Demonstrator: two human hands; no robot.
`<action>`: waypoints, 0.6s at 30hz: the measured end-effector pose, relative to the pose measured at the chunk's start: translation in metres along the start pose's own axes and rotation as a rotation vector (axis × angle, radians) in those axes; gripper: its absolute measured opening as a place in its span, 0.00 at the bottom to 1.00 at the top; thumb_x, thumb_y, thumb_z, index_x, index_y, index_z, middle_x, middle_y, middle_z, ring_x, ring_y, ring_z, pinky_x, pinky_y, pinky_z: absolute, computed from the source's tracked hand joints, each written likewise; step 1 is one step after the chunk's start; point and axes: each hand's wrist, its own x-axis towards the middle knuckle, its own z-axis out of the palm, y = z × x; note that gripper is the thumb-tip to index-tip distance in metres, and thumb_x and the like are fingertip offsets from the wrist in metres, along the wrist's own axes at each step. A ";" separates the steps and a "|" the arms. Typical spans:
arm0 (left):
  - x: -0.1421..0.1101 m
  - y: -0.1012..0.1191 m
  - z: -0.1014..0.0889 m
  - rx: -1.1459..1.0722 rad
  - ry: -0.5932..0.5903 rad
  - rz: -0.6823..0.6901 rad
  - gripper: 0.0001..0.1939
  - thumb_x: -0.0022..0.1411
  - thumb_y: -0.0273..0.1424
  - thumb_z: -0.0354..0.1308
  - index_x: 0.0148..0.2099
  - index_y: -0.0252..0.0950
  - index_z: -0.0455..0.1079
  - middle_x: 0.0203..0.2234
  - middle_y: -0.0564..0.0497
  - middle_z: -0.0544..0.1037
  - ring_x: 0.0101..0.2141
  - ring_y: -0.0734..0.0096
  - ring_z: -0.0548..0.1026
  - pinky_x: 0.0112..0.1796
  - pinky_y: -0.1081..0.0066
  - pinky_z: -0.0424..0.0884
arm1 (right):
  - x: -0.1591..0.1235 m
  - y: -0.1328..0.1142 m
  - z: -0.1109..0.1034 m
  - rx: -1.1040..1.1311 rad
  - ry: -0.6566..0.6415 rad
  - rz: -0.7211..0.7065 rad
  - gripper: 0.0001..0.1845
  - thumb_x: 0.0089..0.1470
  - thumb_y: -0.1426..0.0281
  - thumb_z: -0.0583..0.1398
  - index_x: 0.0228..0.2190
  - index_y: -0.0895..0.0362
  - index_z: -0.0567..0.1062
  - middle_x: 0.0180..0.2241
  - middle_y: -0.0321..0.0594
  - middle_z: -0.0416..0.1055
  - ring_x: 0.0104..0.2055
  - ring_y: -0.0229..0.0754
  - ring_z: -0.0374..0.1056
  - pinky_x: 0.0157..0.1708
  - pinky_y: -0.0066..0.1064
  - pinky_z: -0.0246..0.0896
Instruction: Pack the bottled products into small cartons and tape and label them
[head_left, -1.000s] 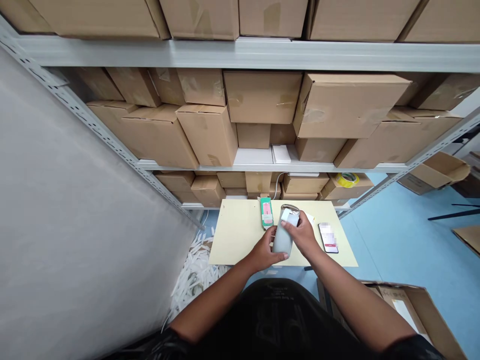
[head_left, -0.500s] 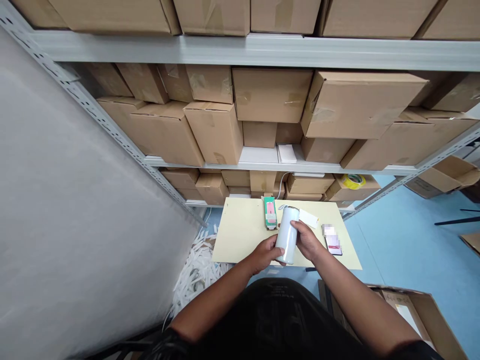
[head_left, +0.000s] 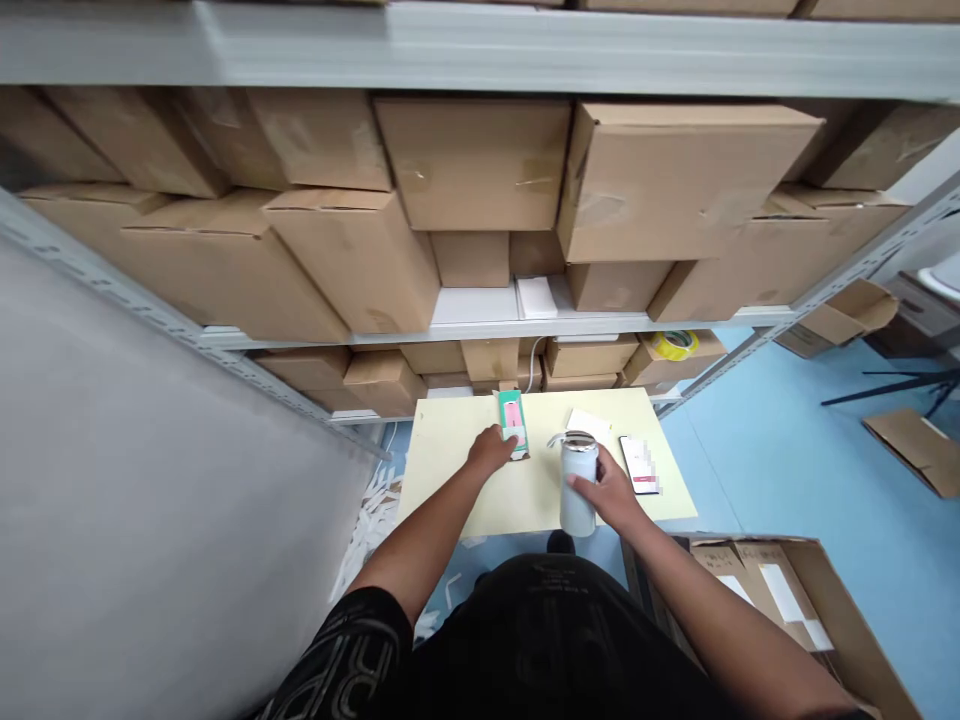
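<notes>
A: Where's the cup [head_left: 579, 485]?
B: In the right hand [head_left: 611, 490], at the near edge of the yellow table [head_left: 442, 450]. Its long axis runs nearly up and down the view — silver rim at the far end, base towards the person. How upright it really is, I can't tell.
A: And the grip?
B: Closed around the cup's right side, thumb across the front. The other fingers are mostly hidden behind it. A pale strap [head_left: 556, 439] sticks out left of the rim.
A: The left hand [head_left: 491, 450]?
B: Fingers curled, thumb over the near end of the green box [head_left: 513, 415] — whether it grips that, I can't tell. The box lies lengthwise away from the person, its near end partly covered.
A: What else is there?
B: White paper [head_left: 589, 424] just beyond the cup, partly covered by it. The phone [head_left: 640, 465] lies to the right, its screen partly blurred. Beyond the table stand shelves of brown boxes [head_left: 472, 165], the top row cut off.
</notes>
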 end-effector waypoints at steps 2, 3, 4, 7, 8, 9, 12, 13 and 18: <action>0.029 0.014 0.007 0.094 0.007 -0.059 0.30 0.61 0.50 0.61 0.56 0.32 0.70 0.57 0.29 0.74 0.58 0.40 0.71 0.53 0.57 0.67 | 0.007 0.004 -0.012 -0.080 -0.056 -0.014 0.38 0.46 0.59 0.73 0.58 0.51 0.72 0.51 0.42 0.79 0.52 0.54 0.74 0.55 0.47 0.68; 0.043 0.021 0.012 0.149 0.015 -0.101 0.34 0.61 0.52 0.60 0.59 0.31 0.68 0.59 0.28 0.72 0.60 0.38 0.69 0.54 0.56 0.66 | 0.011 0.005 -0.019 -0.110 -0.079 -0.018 0.39 0.45 0.59 0.73 0.58 0.50 0.72 0.51 0.41 0.79 0.53 0.54 0.74 0.56 0.47 0.68; 0.056 0.028 0.017 0.207 0.025 -0.150 0.38 0.61 0.54 0.59 0.61 0.30 0.66 0.60 0.27 0.71 0.62 0.37 0.67 0.55 0.55 0.66 | 0.017 0.005 -0.026 -0.132 -0.101 -0.019 0.40 0.45 0.60 0.73 0.59 0.49 0.72 0.52 0.41 0.79 0.53 0.55 0.74 0.56 0.47 0.67; 0.090 0.046 0.035 0.339 0.049 -0.291 0.47 0.59 0.59 0.58 0.68 0.30 0.58 0.64 0.28 0.67 0.65 0.36 0.63 0.57 0.52 0.65 | 0.036 0.002 -0.048 -0.166 -0.164 -0.015 0.40 0.46 0.61 0.73 0.60 0.49 0.72 0.53 0.42 0.78 0.54 0.55 0.74 0.57 0.47 0.67; 0.099 0.050 0.040 0.363 0.053 -0.328 0.50 0.58 0.59 0.58 0.70 0.30 0.56 0.65 0.28 0.66 0.66 0.36 0.61 0.58 0.52 0.64 | 0.042 0.001 -0.056 -0.170 -0.183 -0.015 0.40 0.46 0.62 0.73 0.60 0.49 0.71 0.54 0.42 0.78 0.55 0.55 0.73 0.58 0.47 0.66; 0.107 0.052 0.046 0.382 0.060 -0.353 0.52 0.57 0.60 0.59 0.71 0.30 0.54 0.66 0.28 0.65 0.66 0.35 0.60 0.58 0.51 0.64 | 0.049 0.000 -0.063 -0.168 -0.198 -0.017 0.40 0.47 0.62 0.73 0.60 0.49 0.71 0.55 0.42 0.77 0.56 0.55 0.73 0.58 0.47 0.66; 0.124 0.051 0.061 0.411 0.123 -0.356 0.53 0.56 0.57 0.62 0.71 0.29 0.51 0.66 0.27 0.65 0.66 0.35 0.61 0.57 0.51 0.64 | 0.068 0.002 -0.084 -0.149 -0.211 -0.014 0.39 0.48 0.62 0.73 0.60 0.49 0.71 0.56 0.43 0.76 0.57 0.55 0.72 0.58 0.47 0.66; 0.128 0.050 0.064 0.411 0.152 -0.344 0.50 0.56 0.55 0.62 0.71 0.30 0.52 0.64 0.28 0.66 0.65 0.35 0.62 0.57 0.51 0.65 | 0.074 0.005 -0.090 -0.145 -0.210 -0.009 0.39 0.48 0.62 0.73 0.60 0.49 0.71 0.56 0.42 0.77 0.56 0.55 0.72 0.57 0.47 0.66; 0.117 0.043 0.067 0.314 0.218 -0.252 0.33 0.57 0.44 0.64 0.61 0.38 0.62 0.55 0.37 0.75 0.57 0.42 0.70 0.51 0.56 0.68 | 0.102 0.025 -0.108 -0.091 -0.188 0.032 0.37 0.50 0.60 0.72 0.59 0.50 0.70 0.50 0.41 0.79 0.48 0.50 0.75 0.51 0.44 0.70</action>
